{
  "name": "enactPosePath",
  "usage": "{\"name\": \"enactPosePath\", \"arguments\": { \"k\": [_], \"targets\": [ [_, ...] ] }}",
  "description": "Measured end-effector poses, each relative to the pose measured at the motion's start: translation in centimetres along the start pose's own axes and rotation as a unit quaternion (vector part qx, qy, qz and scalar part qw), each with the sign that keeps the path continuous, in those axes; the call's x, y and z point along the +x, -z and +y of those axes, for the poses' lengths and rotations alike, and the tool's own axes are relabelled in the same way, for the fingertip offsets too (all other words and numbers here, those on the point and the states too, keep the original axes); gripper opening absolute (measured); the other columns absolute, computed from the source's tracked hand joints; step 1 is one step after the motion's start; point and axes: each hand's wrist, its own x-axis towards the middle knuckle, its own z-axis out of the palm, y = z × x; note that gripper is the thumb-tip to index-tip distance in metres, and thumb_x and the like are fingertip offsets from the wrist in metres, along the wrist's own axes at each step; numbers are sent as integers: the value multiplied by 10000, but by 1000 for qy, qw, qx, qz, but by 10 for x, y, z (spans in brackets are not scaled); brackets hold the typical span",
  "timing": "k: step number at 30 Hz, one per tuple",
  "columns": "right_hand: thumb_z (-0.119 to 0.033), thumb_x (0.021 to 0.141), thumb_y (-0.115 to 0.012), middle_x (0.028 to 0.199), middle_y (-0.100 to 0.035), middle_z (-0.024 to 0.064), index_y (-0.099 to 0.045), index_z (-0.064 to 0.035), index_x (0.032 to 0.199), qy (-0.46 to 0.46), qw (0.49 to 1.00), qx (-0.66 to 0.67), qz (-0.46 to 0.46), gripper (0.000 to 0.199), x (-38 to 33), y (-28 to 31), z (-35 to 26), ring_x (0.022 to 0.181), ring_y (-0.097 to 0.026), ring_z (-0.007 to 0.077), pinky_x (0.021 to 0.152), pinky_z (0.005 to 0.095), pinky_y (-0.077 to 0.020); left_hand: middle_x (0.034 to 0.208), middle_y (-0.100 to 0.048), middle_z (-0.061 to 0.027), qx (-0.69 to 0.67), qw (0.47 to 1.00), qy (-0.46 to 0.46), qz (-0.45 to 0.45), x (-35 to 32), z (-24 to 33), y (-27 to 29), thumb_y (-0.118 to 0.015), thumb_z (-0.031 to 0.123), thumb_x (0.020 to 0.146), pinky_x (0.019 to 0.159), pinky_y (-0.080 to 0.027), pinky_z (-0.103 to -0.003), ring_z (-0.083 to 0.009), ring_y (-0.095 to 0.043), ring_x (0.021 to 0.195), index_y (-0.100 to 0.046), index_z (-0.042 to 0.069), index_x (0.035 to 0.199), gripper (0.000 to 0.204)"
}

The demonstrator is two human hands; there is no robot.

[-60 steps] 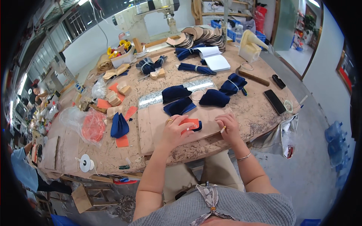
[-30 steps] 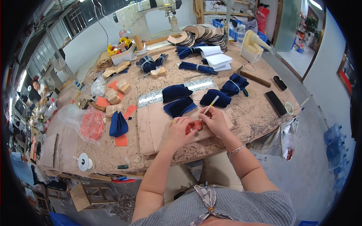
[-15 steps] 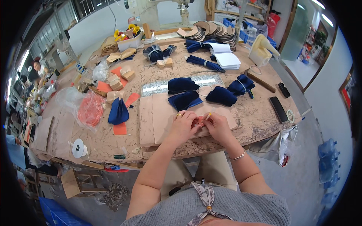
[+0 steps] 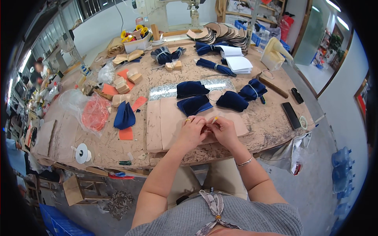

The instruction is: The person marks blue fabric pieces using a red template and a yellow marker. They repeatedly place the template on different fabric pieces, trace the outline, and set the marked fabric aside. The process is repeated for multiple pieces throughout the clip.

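My left hand (image 4: 193, 128) and my right hand (image 4: 223, 129) meet fingertip to fingertip over the front of a pale tan board (image 4: 173, 137). Both are closed in a pinch on something small that the fingers hide. A yellow band sits on a finger of each hand. Just beyond them lie folded dark blue velvet pieces: one at the far side (image 4: 192, 89), one nearer my left hand (image 4: 194, 104) and one nearer my right hand (image 4: 232, 101). A pale ring (image 4: 215, 90) rests between them. Farther right is a tied blue bundle (image 4: 252, 89).
At right are a hammer (image 4: 274, 86), a black phone (image 4: 290, 115) and a tape roll (image 4: 303, 122). To the left lie a blue velvet piece (image 4: 124, 115), a plastic bag with orange-red pieces (image 4: 94, 115) and a white spool (image 4: 82, 153). An open notebook (image 4: 237, 61) lies at the back.
The fingertips have drawn closer together, and the small orange-red piece seen between them before is now hidden. My right hand has shifted slightly left; the table things stay put.
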Motion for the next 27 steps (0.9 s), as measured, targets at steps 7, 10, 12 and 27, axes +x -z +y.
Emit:
{"name": "enactPosePath", "arguments": {
  "k": [7,10,12,27],
  "targets": [
    [-33,846,-695,767,-667,123,-673,-22,887,13,1000,10,-2,48,-1,-3,-2,661,-656,236,614,329,-514,1217,-597,-37,-28,1000,10,-10,1,-1,1,-720,127,756,1001,-384,-418,-263,-498,1180,-616,93,1097,358],
    [-29,844,-692,770,-660,121,-673,-25,886,23,1000,-4,2,47,-5,-3,2,675,-654,239,627,333,-516,1209,-602,-37,-26,1000,9,-12,-1,1,1,-715,121,757,994,-385,-417,-267,-506,1165,-617,93,1090,348],
    [-13,848,-690,802,-677,116,-677,-18,900,19,999,-21,-17,54,-4,-2,0,683,-658,206,633,313,-521,1203,-604,-35,-20,1000,6,-6,-2,0,2,-715,127,761,990,-387,-417,-269,-512,1152,-617,93,1086,341],
    [-44,968,-566,875,-700,57,-660,-26,1087,-74,985,119,96,153,10,25,7,807,-675,121,691,241,-522,1179,-648,-45,-356,919,128,113,-5,-9,6,-730,184,902,925,-480,-251,-103,-602,1065,-597,50,1257,402]
  ]
}}
